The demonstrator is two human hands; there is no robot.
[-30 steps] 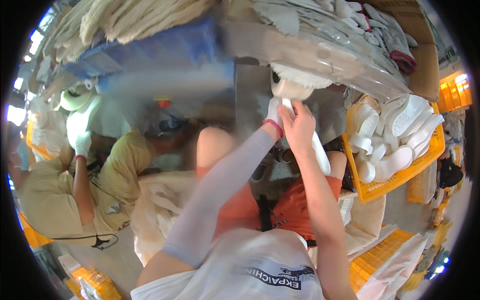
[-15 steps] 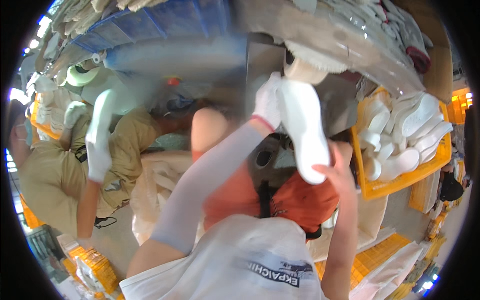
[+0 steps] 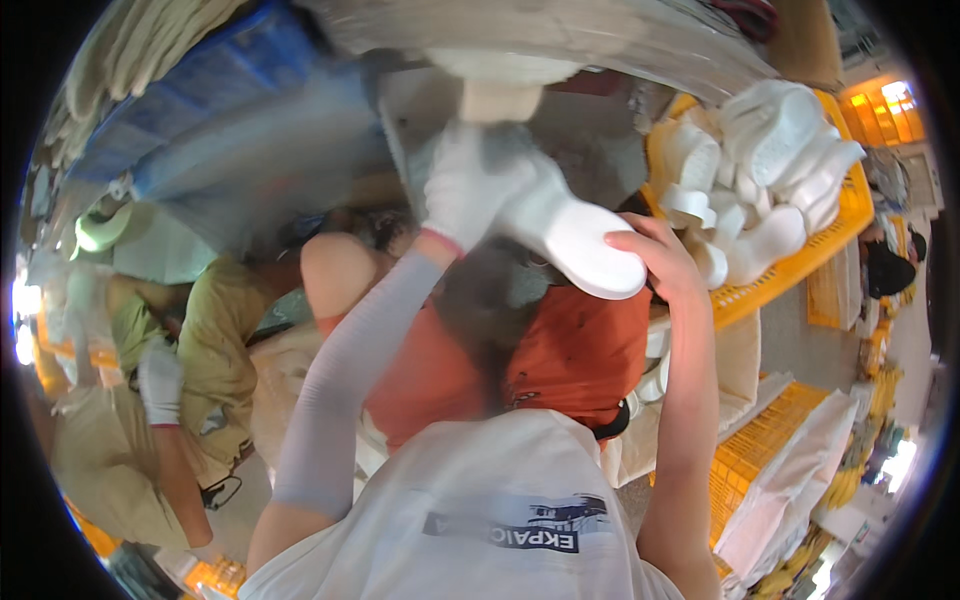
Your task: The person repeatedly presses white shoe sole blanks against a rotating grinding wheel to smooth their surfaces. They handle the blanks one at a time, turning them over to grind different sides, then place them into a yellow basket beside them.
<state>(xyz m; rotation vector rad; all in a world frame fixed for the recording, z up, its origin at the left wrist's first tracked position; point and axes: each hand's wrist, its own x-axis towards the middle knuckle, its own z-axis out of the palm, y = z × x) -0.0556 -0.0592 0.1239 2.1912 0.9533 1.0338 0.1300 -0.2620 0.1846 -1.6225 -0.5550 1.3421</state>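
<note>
At nine o'clock of my view, a co-worker in a yellowish-olive shirt sits low, one white-gloved hand hanging by the knee. Moving rightward, I see my left hand, in a white fabric glove with a pale grey sleeve, closed around the near end of a white moulded shoe sole just above centre. My bare right hand pinches the sole's far tip, thumb under and fingers curled over it. Orange shorts lie beneath. At two o'clock, an orange plastic crate holds more white soles.
</note>
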